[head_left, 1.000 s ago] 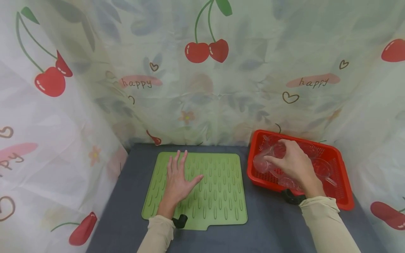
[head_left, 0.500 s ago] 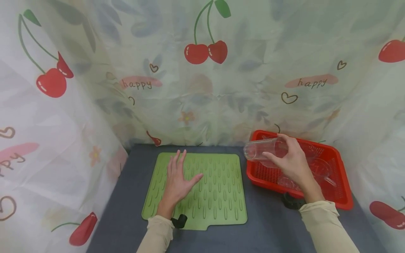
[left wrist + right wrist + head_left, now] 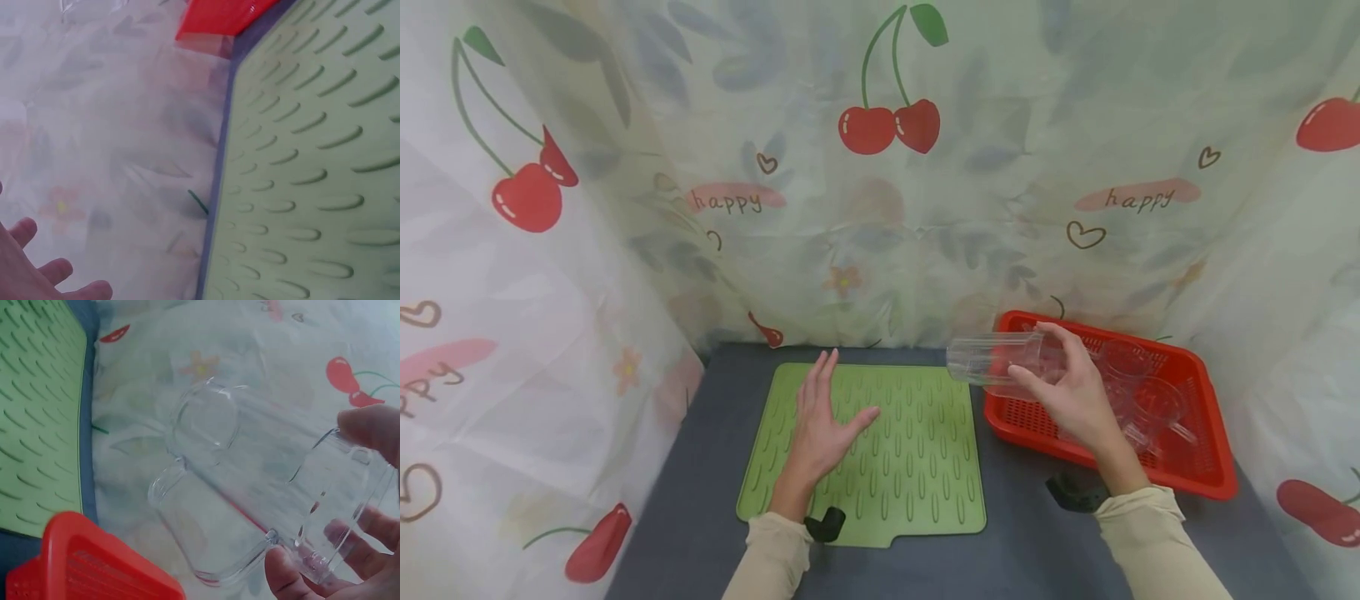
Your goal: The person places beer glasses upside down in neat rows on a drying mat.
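My right hand [image 3: 1075, 396] grips a clear mug [image 3: 988, 358] near its rim, fingers and thumb curled around it. The mug lies sideways in the air, its base pointing left, above the gap between the red basket [image 3: 1219, 433] and the green mat [image 3: 917, 467]. In the right wrist view the looped handle [image 3: 209, 575] hangs on the mug's lower side. Over the left part of the mat hovers my left hand [image 3: 822, 433], fingers spread and nothing in them; only some fingertips [image 3: 56, 272] show in the left wrist view.
Inside the basket sit several other clear mugs [image 3: 1157, 404]. The ridged mat lies flat on a dark grey tabletop [image 3: 1022, 542]. Printed curtains [image 3: 917, 275] wall in the back and both sides close to the table's edges.
My right hand has lifted the clear mug out of the basket and moved it left, turning it from tilted to nearly horizontal. The left hand stays almost still.
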Action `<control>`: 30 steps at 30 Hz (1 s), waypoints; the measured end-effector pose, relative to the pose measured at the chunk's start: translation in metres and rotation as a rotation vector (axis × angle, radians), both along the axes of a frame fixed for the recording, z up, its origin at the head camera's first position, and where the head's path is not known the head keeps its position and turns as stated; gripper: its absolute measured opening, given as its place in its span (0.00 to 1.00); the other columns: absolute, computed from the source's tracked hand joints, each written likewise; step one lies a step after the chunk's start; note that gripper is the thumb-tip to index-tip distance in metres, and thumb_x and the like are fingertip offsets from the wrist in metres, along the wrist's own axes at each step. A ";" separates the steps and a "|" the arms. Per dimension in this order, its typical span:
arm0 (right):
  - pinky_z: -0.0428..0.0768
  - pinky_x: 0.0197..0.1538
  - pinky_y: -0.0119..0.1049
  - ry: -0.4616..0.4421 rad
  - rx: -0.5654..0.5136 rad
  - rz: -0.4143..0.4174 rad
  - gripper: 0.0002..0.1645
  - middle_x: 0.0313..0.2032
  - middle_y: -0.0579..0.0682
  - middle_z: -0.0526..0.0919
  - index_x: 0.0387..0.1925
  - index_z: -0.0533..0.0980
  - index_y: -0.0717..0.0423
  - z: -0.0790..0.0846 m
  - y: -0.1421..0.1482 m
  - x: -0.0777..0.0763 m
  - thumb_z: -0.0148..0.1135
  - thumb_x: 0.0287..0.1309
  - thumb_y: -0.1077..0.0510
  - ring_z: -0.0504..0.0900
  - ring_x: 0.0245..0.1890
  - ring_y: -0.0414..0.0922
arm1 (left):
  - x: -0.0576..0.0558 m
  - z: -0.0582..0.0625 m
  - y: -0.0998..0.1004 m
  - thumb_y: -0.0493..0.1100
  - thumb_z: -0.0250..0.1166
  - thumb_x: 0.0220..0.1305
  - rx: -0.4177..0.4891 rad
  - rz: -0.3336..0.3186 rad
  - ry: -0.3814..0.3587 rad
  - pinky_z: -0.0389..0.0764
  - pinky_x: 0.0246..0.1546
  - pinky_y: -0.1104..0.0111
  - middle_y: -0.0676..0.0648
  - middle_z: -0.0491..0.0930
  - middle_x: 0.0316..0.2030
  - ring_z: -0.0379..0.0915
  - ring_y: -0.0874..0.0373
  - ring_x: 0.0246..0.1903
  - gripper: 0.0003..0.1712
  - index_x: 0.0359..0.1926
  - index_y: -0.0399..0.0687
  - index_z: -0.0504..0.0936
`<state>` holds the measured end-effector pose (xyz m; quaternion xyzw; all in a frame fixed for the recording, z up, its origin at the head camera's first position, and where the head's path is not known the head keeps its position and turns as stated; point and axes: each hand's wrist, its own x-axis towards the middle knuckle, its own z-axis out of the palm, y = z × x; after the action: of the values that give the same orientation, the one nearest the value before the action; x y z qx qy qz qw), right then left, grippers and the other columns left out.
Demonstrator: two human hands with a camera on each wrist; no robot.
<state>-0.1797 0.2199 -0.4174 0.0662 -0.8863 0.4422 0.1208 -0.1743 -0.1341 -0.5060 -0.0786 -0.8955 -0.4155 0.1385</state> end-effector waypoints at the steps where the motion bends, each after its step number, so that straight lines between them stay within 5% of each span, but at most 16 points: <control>1: 0.80 0.41 0.20 -0.012 -0.034 0.013 0.45 0.66 0.54 0.70 0.74 0.60 0.48 0.000 -0.001 0.000 0.71 0.62 0.45 0.78 0.46 0.46 | 0.001 0.002 0.001 0.67 0.69 0.60 0.008 -0.010 -0.001 0.59 0.70 0.30 0.53 0.42 0.82 0.42 0.40 0.80 0.59 0.82 0.72 0.42; 8: 0.86 0.45 0.25 -0.071 -0.255 0.146 0.44 0.66 0.58 0.71 0.75 0.57 0.50 -0.005 -0.011 0.001 0.69 0.65 0.54 0.82 0.53 0.39 | 0.006 0.018 0.006 0.66 0.69 0.61 0.072 -0.077 -0.001 0.57 0.71 0.29 0.55 0.40 0.82 0.41 0.44 0.81 0.59 0.82 0.73 0.41; 13: 0.89 0.45 0.32 -0.085 -0.371 0.248 0.43 0.64 0.61 0.71 0.74 0.56 0.53 -0.008 -0.018 0.002 0.67 0.65 0.62 0.82 0.51 0.35 | 0.010 0.032 0.009 0.60 0.70 0.64 0.220 -0.197 -0.033 0.60 0.73 0.33 0.54 0.41 0.82 0.43 0.45 0.81 0.58 0.82 0.71 0.40; 20: 0.83 0.53 0.22 -0.083 -0.364 0.278 0.40 0.67 0.58 0.70 0.74 0.57 0.55 -0.008 -0.024 0.006 0.66 0.66 0.62 0.77 0.58 0.31 | 0.015 0.048 0.014 0.62 0.70 0.63 0.349 -0.291 -0.062 0.64 0.73 0.37 0.52 0.42 0.81 0.44 0.42 0.80 0.58 0.81 0.74 0.40; 30: 0.86 0.52 0.29 -0.090 -0.493 0.435 0.39 0.66 0.46 0.70 0.73 0.58 0.56 -0.006 -0.038 0.010 0.63 0.65 0.69 0.79 0.58 0.37 | 0.018 0.057 0.023 0.67 0.69 0.62 0.403 -0.403 -0.043 0.65 0.71 0.35 0.52 0.40 0.81 0.45 0.41 0.80 0.59 0.81 0.74 0.40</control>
<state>-0.1692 0.1823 -0.4239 0.2030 -0.7220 0.6614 -0.0033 -0.1565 -0.1112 -0.4490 -0.2171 -0.7639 -0.6059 0.0470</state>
